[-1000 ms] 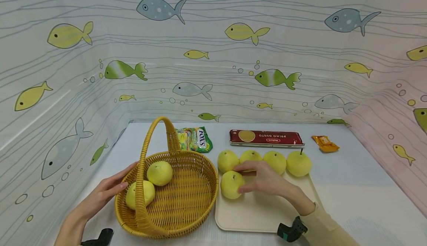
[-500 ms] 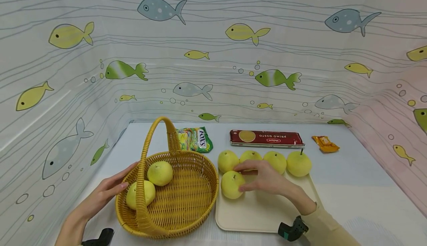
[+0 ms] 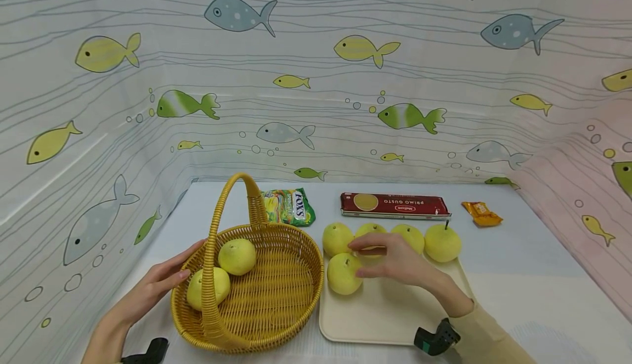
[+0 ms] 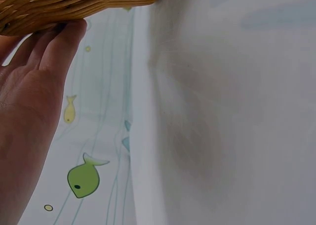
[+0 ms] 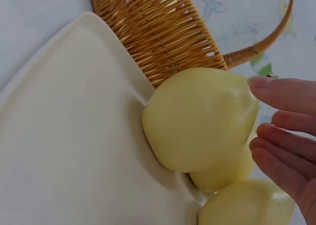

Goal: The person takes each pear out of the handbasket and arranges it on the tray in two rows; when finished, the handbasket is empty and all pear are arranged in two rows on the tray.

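Note:
My right hand (image 3: pixel 395 257) hovers over the tray (image 3: pixel 385 320), thumb and fingers spread, at the right side of a round yellow pear (image 3: pixel 344 274). In the right wrist view, one fingertip overlaps the edge of a pear (image 5: pixel 197 118); whether it touches is unclear. Several more pears stand in a row behind, partly hidden by the hand. On the left, my left hand (image 3: pixel 155 284) rests against the left rim of the wicker basket (image 3: pixel 271 293), its fingers fairly straight; in the left wrist view they meet the basket's wall (image 4: pixel 98 0). Two pears (image 3: pixel 237 256) lie inside the basket.
The basket's tall handle (image 3: pixel 212 254) arches over its left part. Behind are a green sweets bag (image 3: pixel 291 206), a long red biscuit pack (image 3: pixel 395 205) and a small orange packet (image 3: pixel 481 213). A fish-patterned curtain (image 3: pixel 316 106) encloses the table.
My right hand has loosened from the front pear and drawn slightly right, with its fingers spreading. The pear stays in place on the tray. My left hand and the basket stay put.

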`<action>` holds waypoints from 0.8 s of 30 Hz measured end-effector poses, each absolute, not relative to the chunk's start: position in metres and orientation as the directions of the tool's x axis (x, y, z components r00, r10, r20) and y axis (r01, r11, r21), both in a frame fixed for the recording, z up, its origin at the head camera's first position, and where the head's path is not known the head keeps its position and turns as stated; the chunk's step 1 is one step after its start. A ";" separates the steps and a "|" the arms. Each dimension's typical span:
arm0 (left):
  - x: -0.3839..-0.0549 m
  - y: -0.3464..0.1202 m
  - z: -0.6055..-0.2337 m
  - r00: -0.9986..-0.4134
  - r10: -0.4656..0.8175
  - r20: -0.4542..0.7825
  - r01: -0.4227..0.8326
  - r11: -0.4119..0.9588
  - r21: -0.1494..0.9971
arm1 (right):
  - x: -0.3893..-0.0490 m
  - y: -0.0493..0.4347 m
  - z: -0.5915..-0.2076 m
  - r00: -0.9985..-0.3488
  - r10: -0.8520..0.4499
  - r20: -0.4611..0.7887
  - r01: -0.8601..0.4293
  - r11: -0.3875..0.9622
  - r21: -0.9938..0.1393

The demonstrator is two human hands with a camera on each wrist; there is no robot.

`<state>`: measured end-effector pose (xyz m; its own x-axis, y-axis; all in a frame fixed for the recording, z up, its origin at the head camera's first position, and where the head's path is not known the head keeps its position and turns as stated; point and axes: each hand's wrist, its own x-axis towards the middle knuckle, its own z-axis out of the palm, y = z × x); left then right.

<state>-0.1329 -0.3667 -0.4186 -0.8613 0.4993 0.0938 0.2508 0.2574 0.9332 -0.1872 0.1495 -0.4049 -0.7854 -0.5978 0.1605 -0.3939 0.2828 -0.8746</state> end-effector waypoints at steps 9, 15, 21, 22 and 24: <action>-0.132 -0.366 -0.418 -0.862 0.498 0.096 0.247 0.247 0.937 | -0.186 0.150 -0.399 -0.772 -0.599 0.212 -0.426 0.241 -0.872; -0.133 -0.366 -0.417 -0.865 0.492 0.092 0.246 0.258 0.934 | -0.186 0.151 -0.398 -0.770 -0.597 0.225 -0.432 0.228 -0.873; -0.133 -0.366 -0.417 -0.866 0.493 0.082 0.235 0.256 0.938 | -0.185 0.152 -0.395 -0.772 -0.592 0.231 -0.434 0.225 -0.872; -0.133 -0.366 -0.417 -0.866 0.494 0.079 0.230 0.254 0.940 | -0.185 0.152 -0.394 -0.774 -0.589 0.234 -0.437 0.228 -0.870; -0.133 -0.366 -0.417 -0.863 0.500 0.074 0.224 0.246 0.943 | -0.184 0.153 -0.391 -0.780 -0.578 0.242 -0.439 0.229 -0.869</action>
<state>-0.1330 -0.3661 -0.4174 -0.8629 0.5000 0.0742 0.2238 0.2463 0.9430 -0.1837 0.1529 -0.3909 -0.7796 -0.5776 0.2421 -0.4392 0.2288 -0.8688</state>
